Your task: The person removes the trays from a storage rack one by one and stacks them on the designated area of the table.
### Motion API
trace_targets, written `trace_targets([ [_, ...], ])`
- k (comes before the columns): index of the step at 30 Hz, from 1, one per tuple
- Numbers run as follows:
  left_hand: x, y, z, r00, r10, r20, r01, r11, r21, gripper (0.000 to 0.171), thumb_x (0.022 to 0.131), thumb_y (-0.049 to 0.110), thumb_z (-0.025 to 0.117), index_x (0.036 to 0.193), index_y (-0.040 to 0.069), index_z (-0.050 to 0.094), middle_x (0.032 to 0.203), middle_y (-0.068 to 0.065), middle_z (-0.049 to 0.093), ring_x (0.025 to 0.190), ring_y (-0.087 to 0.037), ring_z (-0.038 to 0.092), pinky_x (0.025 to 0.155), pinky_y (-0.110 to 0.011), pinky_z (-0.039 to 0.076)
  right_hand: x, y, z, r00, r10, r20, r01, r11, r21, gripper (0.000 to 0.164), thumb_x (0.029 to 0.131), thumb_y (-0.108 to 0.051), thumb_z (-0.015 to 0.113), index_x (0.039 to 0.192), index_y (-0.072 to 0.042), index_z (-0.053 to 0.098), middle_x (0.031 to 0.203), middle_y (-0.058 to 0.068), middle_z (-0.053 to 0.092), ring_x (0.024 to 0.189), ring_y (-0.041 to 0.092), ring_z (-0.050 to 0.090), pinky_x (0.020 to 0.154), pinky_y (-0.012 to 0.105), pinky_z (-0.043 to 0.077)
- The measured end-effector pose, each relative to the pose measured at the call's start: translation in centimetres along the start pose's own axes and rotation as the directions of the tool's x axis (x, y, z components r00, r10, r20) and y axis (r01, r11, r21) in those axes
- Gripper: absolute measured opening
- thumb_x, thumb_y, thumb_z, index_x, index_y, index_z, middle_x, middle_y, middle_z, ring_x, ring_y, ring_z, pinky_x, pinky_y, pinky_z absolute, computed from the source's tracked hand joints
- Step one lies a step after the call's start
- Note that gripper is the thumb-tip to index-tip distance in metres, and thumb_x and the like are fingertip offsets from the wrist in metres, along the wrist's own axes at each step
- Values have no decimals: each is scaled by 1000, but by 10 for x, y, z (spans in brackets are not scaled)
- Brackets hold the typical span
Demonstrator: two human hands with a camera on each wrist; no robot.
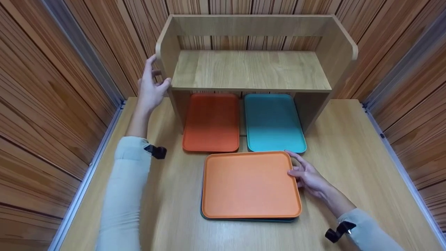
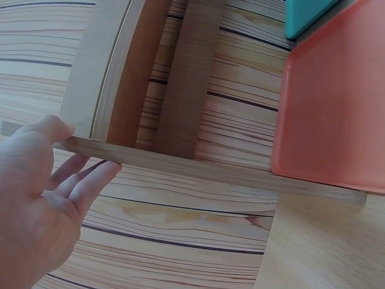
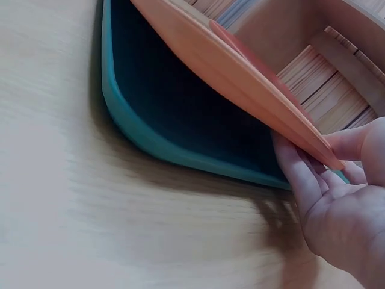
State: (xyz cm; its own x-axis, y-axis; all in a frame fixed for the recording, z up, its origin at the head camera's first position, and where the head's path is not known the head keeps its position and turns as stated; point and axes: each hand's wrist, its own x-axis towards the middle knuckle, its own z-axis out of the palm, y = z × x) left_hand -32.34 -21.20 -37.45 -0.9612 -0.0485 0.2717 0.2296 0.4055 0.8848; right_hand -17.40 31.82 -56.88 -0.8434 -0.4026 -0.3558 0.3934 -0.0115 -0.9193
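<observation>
Fingers (image 3: 295,171) of the right hand (image 1: 312,179) lay under the right edge of the orange tray (image 1: 251,184) with the thumb over its top, so the hand was clamped on that edge near the far right corner. The tray sat at the near side of the scene, over a dark teal tray (image 3: 192,164); the right wrist view showed a gap between the two along the held side, though contact farther left could not be told. The step in hand looked like parting the orange tray from the one below, and the next move seemed to call for keeping that pinch firm and raising the tray free without dragging its partner along. Well apart, at the far left, the left hand (image 1: 151,89) had thumb and fingers on opposite faces of the left side panel (image 1: 168,52) of the wooden rack (image 1: 251,69), pinching it, apparently to steady it. Under the rack's board, a red tray (image 1: 212,122) lay on the left and a turquoise tray (image 1: 275,122) on the right, both jutting toward the near side. They filled much of that lower space, and the turquoise tray's near edge, close to the orange tray's far edge, could obstruct a low forward slide.
</observation>
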Motion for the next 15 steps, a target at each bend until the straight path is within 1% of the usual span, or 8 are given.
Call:
trace_targets([
  [2, 0, 0, 0, 1000, 3, 1, -3, 1000, 0, 76, 112, 8, 62, 177, 29, 29, 169, -27, 48, 150, -50, 63, 114, -61, 64, 0, 0, -1, 1000, 5, 4, -5, 1000, -11, 87, 112, -5, 64, 181, -22, 14, 111, -2, 85, 94, 15, 85, 80, 36, 74],
  [5, 1, 0, 0, 1000, 14, -2, -14, 1000, 0, 76, 111, 8, 63, 177, 27, 29, 168, -25, 51, 152, -41, 61, 116, -59, 64, -1, 0, -3, 1000, 5, 19, -4, 999, -39, 88, 112, -6, 65, 182, -22, 13, 118, -1, 84, 99, 15, 85, 82, 36, 74],
  [8, 1, 0, 0, 1000, 22, -9, -22, 1000, 4, 77, 110, 7, 64, 176, 24, 30, 168, -21, 52, 153, -33, 57, 120, -56, 61, -1, -1, -5, 1000, -9, 20, 11, 995, -96, 88, 112, -8, 67, 182, -19, 15, 135, 0, 77, 105, 15, 83, 82, 36, 74],
  [11, 1, 0, 0, 1000, 20, -10, -20, 1000, 11, 77, 109, 7, 64, 177, 24, 30, 169, -21, 51, 153, -32, 56, 121, -56, 60, -1, -3, -6, 1000, -30, 2, 30, 982, -186, 88, 110, -8, 69, 181, -14, 18, 148, 8, 69, 108, 15, 82, 82, 36, 74],
  [13, 1, -1, 0, 1000, 20, -10, -20, 1000, 19, 77, 110, 7, 65, 177, 24, 30, 171, -20, 50, 155, -32, 56, 123, -56, 59, -1, -4, -6, 999, -45, -10, 41, 965, -259, 87, 109, -8, 71, 181, -12, 21, 147, 14, 67, 107, 15, 81, 80, 36, 74],
  [15, 1, -1, -1, 1000, 23, -9, -23, 999, 23, 77, 110, 7, 65, 177, 24, 30, 172, -19, 49, 156, -33, 55, 125, -56, 58, 0, -6, -6, 998, -56, -19, 47, 948, -316, 87, 108, -6, 72, 180, -10, 23, 141, 20, 66, 104, 15, 81, 77, 36, 73],
])
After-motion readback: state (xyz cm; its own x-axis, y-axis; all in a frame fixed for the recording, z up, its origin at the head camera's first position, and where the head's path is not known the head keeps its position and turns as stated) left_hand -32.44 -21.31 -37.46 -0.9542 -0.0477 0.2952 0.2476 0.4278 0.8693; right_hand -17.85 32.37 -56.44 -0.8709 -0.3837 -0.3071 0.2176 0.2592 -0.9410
